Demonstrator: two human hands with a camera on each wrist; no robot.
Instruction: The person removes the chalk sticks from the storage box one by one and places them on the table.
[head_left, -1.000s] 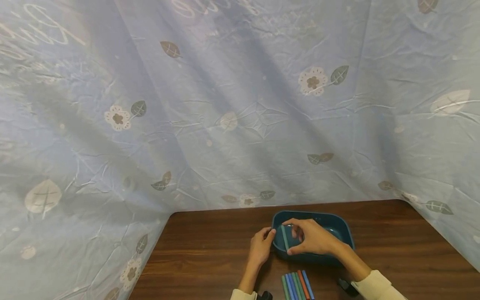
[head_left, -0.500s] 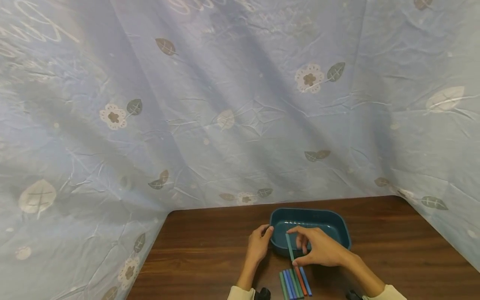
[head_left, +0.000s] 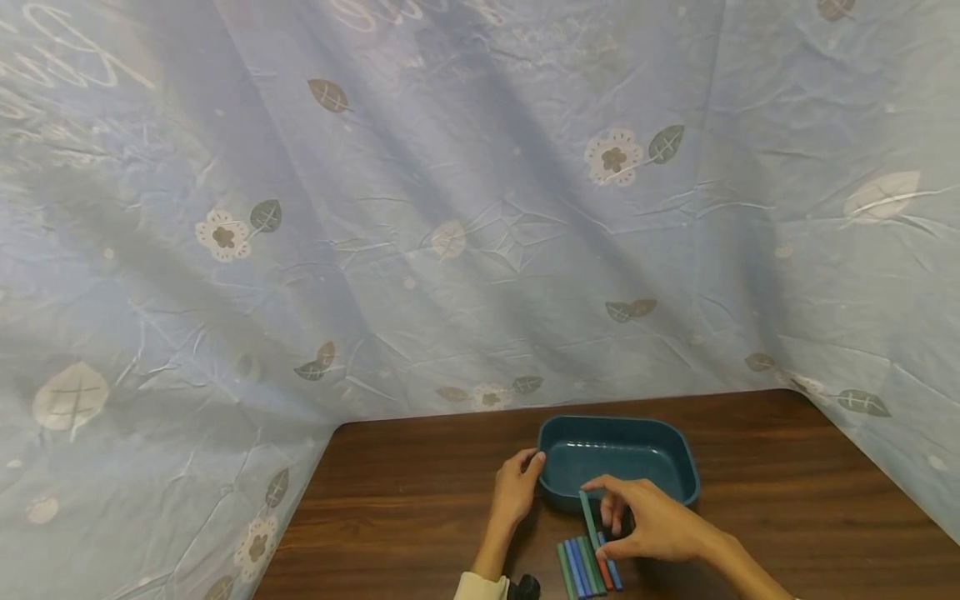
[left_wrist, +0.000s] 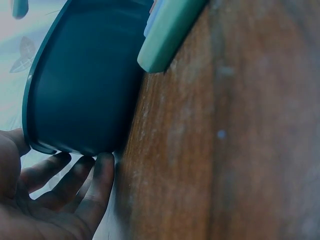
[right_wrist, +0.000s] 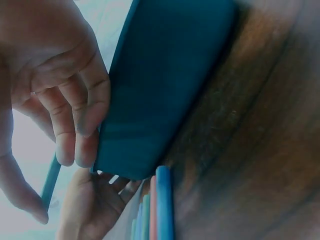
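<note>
My right hand (head_left: 652,525) holds a slim green stick (head_left: 588,518) lengthwise, its index fingertip at the far end and its thumb at the near end. Below it, side by side on the table, lie several similar sticks (head_left: 574,567) in green, blue and red; the held stick overlaps the right part of this row in the head view. My left hand (head_left: 516,487) grips the left end of a dark teal rectangular tub (head_left: 622,458). In the left wrist view its fingertips (left_wrist: 103,162) touch the tub's outer wall. Nothing lies inside the tub.
The brown wooden table (head_left: 420,492) runs back to a pale blue patterned cloth (head_left: 480,317) that hangs behind and at both sides. A black wrist strap piece (head_left: 528,587) shows at my left cuff.
My right hand has come out from over the tub, nearer to me, with the green stick, and is now above the row of sticks. My left hand stays at the tub's left end.
</note>
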